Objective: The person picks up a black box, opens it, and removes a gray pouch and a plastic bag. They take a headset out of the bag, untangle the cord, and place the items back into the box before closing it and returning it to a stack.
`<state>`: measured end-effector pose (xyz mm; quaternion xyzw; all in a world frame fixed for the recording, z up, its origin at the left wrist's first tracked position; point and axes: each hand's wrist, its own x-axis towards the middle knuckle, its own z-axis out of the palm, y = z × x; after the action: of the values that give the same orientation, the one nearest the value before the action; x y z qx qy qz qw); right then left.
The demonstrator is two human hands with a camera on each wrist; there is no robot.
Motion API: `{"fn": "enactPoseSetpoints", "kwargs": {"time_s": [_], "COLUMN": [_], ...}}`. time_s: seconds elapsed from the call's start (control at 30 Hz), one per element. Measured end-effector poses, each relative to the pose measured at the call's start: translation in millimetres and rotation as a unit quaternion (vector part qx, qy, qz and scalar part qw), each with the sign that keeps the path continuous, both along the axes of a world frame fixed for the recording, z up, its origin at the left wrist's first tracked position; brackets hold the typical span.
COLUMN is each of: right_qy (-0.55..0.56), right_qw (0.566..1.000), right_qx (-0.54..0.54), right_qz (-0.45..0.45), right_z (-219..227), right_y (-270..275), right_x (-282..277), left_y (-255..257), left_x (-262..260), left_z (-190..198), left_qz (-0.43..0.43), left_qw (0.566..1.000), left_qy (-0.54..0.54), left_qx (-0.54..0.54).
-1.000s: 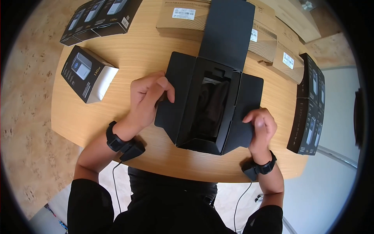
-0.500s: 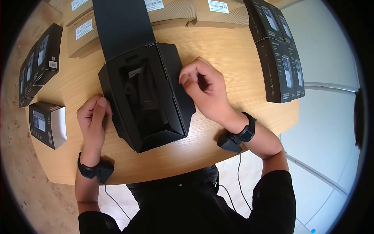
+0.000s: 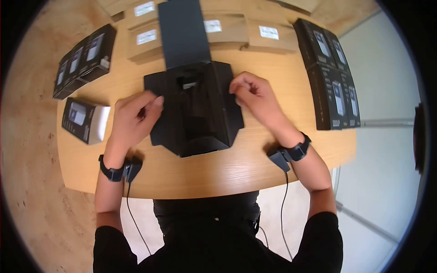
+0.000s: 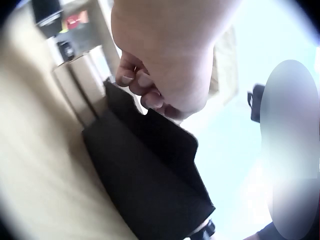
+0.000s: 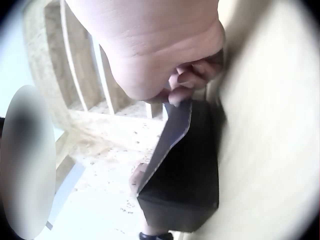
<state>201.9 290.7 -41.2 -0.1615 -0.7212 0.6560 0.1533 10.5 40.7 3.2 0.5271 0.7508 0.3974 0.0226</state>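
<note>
An opened black box [image 3: 221, 119] stands on the table, its long lid [image 3: 184, 38] folded back and side flaps spread outward. A dark insert lines its inside, where a small pale patch shows near the far end and the dark contents blur together. My left hand [image 3: 133, 117] pinches the edge of the left flap [image 3: 155, 86] between thumb and curled fingers. On the other side, my right hand [image 3: 256, 94] pinches the right flap [image 3: 234, 109] near its outer edge. The right wrist view has the fingertips [image 5: 181, 94] right at the top of that flap.
Brown cardboard boxes [image 3: 273, 43] with white labels stand along the back. Black printed boxes [image 3: 330, 77] line the right side. More black boxes [image 3: 86, 61] stand back left, with a single one [image 3: 84, 119] nearer the left hand. Cables hang from both wrist cameras.
The view has swung about, shifting everything in frame. My left hand has moved up along the box to its left flap, which is spread wider. The right hand stays by the right flap.
</note>
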Motion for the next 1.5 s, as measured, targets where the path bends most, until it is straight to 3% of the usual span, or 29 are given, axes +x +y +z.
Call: {"fn": "enactPoseSetpoints", "kwargs": {"time_s": [0.03,0.1,0.17,0.2,0.3,0.37,0.43,0.6,0.7,0.73,0.8,0.97,1.1,1.2,1.27,1.37,1.43,1.5], "right_qy": [-0.021,-0.07,-0.146,-0.159,-0.033,-0.008,0.016,-0.079,-0.078,-0.06,-0.057,-0.021,-0.001,-0.014,-0.047,-0.191,-0.167,-0.144], "right_qw": [1.0,0.989,0.962,0.954,0.983,0.983,0.98,0.947,0.931,0.915,0.915,0.886,0.892,0.892,0.892,0.912,0.88,0.828], "right_qx": [-0.001,0.115,0.195,0.224,0.17,0.18,0.192,0.275,0.306,0.355,0.347,0.401,0.381,0.361,0.327,0.267,0.398,0.522], "right_qz": [0.02,0.066,0.125,0.12,0.064,0.047,0.054,0.149,0.185,0.181,0.197,0.232,0.245,0.271,0.308,0.248,0.198,0.148], "right_z": [12,47,90,111,159,180,179,179,163,156,151,129,121,131,148,165,149,130], "right_y": [6,6,2,-5,-23,-33,-39,-70,-82,-86,-96,-112,-116,-109,-92,-67,-54,-47], "right_x": [-2,-4,-8,-13,-31,-40,-46,-60,-63,-63,-63,-65,-67,-66,-63,-62,-61,-60], "left_y": [4,15,28,38,63,68,74,80,83,82,80,81,78,70,65,60,59,58], "left_x": [0,-4,-13,-19,-28,-28,-33,-41,-32,-32,-28,-16,-7,-15,-28,-20,-8,-5], "left_z": [16,44,68,73,99,119,122,104,99,98,95,104,110,109,106,118,132,131], "left_qz": [-0.013,-0.015,-0.004,-0.024,-0.059,-0.075,-0.089,-0.098,-0.053,-0.067,-0.094,-0.062,-0.046,-0.13,-0.186,-0.12,-0.047,-0.06], "left_qw": [1.0,0.998,0.997,0.989,0.927,0.896,0.864,0.768,0.765,0.768,0.773,0.826,0.849,0.724,0.701,0.771,0.854,0.857], "left_qy": [0.019,0.052,0.008,-0.049,-0.269,-0.329,-0.368,-0.51,-0.528,-0.517,-0.497,-0.402,-0.366,-0.552,-0.567,-0.499,-0.392,-0.378], "left_qx": [0.008,0.035,0.072,0.141,0.254,0.289,0.332,0.376,0.365,0.372,0.382,0.39,0.378,0.391,0.389,0.377,0.338,0.346]}}
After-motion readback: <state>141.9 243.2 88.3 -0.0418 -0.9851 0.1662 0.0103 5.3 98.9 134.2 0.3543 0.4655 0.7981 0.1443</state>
